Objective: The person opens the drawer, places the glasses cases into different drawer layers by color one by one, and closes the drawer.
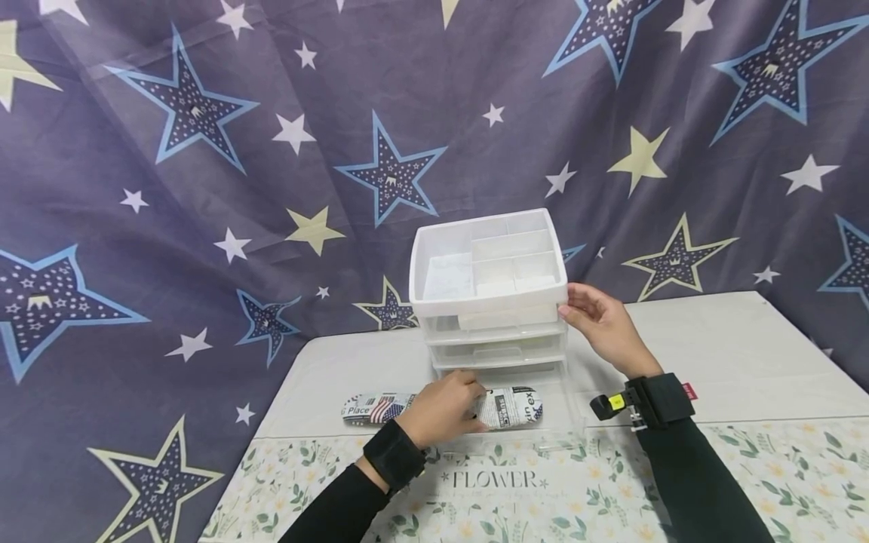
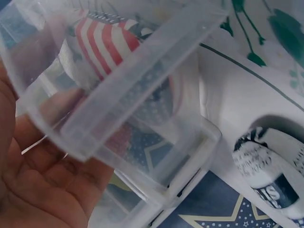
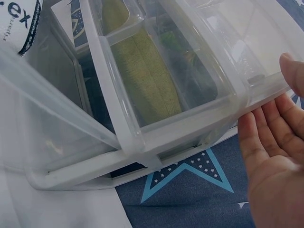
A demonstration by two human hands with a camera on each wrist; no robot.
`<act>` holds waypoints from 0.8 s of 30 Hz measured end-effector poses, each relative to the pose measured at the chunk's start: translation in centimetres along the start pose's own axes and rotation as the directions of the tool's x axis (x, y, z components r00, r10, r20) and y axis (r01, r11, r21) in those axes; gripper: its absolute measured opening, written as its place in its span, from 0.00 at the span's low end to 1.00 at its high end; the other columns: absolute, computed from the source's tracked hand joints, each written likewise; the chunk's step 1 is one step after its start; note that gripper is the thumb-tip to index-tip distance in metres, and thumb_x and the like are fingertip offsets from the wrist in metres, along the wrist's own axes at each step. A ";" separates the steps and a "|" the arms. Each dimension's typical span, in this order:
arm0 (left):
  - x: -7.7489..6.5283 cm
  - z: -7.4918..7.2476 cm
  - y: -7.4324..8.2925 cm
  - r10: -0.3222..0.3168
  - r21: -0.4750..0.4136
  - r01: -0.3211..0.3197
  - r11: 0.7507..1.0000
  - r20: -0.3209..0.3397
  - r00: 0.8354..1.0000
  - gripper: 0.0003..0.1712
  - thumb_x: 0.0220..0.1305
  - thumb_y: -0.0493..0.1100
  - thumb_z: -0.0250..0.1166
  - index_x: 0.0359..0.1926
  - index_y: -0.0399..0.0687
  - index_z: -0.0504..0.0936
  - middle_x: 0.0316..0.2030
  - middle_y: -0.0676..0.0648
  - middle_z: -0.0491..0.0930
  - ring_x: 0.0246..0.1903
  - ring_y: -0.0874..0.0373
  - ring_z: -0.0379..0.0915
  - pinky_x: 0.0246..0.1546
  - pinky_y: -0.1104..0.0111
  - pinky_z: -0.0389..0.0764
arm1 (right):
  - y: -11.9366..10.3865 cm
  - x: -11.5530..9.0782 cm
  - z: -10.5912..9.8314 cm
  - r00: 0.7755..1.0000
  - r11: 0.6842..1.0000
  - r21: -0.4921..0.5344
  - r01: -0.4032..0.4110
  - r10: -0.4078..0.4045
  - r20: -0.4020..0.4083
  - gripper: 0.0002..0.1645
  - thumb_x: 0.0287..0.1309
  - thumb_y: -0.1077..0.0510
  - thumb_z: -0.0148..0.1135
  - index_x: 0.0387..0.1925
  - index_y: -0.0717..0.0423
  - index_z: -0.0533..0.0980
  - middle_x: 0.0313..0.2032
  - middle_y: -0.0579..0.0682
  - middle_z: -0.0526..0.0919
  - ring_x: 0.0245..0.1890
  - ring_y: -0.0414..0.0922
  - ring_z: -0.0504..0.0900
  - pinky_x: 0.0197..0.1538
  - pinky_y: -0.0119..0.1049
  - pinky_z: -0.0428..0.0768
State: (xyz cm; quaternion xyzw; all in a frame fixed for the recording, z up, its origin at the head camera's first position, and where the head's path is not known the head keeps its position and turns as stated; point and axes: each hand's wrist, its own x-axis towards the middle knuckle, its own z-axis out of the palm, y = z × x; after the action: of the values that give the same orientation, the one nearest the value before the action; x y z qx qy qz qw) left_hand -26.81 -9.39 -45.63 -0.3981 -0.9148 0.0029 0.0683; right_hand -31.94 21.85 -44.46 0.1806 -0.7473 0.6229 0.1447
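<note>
A white drawer unit with clear drawers [image 1: 489, 302] stands on the table, its lowest drawer [image 1: 566, 411] pulled out. My left hand [image 1: 441, 407] reaches in at this drawer and grips a rounded, newspaper-print case [image 1: 512, 407]. Red stripes on the case [image 2: 107, 42] show through the clear drawer front [image 2: 142, 76] in the left wrist view, with fingers behind the plastic. A second newspaper-print case [image 1: 373, 407] lies on the table left of the drawer, partly hidden by my left hand. My right hand [image 1: 607, 328] holds the unit's upper right corner, thumb on the front and fingers along the side.
The unit's top tray [image 1: 448, 275] is split into several compartments. Two shallower drawers [image 1: 498, 351] above the lowest one are pushed in. A flower-print cloth [image 1: 781, 475] covers the table's near part. A star-patterned curtain [image 1: 475, 151] hangs close behind the unit.
</note>
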 end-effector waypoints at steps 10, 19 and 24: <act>-1.5 -0.1 -0.9 0.053 -0.066 -0.054 0.996 -0.020 0.998 0.05 0.59 0.48 0.77 0.34 0.57 0.89 0.35 0.55 0.80 0.33 0.66 0.75 0.28 0.78 0.77 | 0.2 0.0 0.0 1.000 1.000 0.021 0.004 -0.004 0.005 0.28 0.71 0.57 0.64 0.67 0.66 0.71 0.57 0.64 0.80 0.52 0.35 0.79 0.52 0.20 0.80; -1.6 0.4 -0.8 0.076 -0.021 -0.077 0.997 -0.038 0.996 0.02 0.60 0.47 0.77 0.33 0.57 0.92 0.36 0.57 0.82 0.35 0.66 0.78 0.35 0.76 0.83 | 0.2 -0.1 -0.1 1.000 1.000 0.001 -0.010 0.010 -0.003 0.29 0.71 0.55 0.65 0.67 0.66 0.71 0.57 0.63 0.80 0.52 0.36 0.79 0.53 0.21 0.81; -1.5 0.4 -1.0 0.077 -0.023 -0.078 0.997 -0.036 0.996 0.02 0.60 0.45 0.77 0.34 0.55 0.92 0.36 0.57 0.82 0.34 0.66 0.78 0.34 0.77 0.82 | 0.3 0.0 -0.1 1.000 1.000 0.002 -0.003 0.003 -0.002 0.29 0.71 0.54 0.65 0.66 0.65 0.72 0.57 0.62 0.80 0.53 0.36 0.79 0.53 0.21 0.80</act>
State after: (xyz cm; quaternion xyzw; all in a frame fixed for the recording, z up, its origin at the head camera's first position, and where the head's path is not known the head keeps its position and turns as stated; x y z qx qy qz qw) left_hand -26.56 -11.12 -46.16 -0.4343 -0.8972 -0.0128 0.0792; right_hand -32.08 21.96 -44.73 0.1793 -0.7469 0.6239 0.1443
